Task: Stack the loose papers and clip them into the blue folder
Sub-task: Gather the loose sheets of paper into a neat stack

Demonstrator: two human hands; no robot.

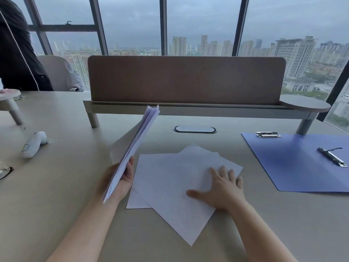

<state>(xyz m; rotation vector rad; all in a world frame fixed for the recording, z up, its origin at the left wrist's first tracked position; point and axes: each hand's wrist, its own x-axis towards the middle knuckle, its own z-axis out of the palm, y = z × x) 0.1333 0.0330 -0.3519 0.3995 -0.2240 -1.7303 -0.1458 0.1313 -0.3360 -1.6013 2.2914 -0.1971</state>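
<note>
Two bare forearms are reaching forward over a pale desk (56, 195). Nearest the viewer, a few loose white sheets (170, 186) are lying overlapped and fanned at different angles, the top one turned diagonally with a corner pointing toward the viewer. The right hand (221, 190) is resting palm down on these sheets, fingers spread and flat, thumb stretched out to the left, not gripping anything. Just left of the sheets, the left hand (124, 178) is closing around the lower end of a gathered stack of papers (134, 148), fingers curled over its right face. The stack is being held on edge and off the desk, its long axis slanting up and away to the right, its far corners fanning slightly. Farther off to the right, well apart from both hands, the blue folder (294, 163) is lying open and flat, with a metal clip (268, 134) at its far edge and a long clamp (332, 156) running diagonally across it. Beyond, a brown divider screen (187, 80) is standing before tall windows.
</note>
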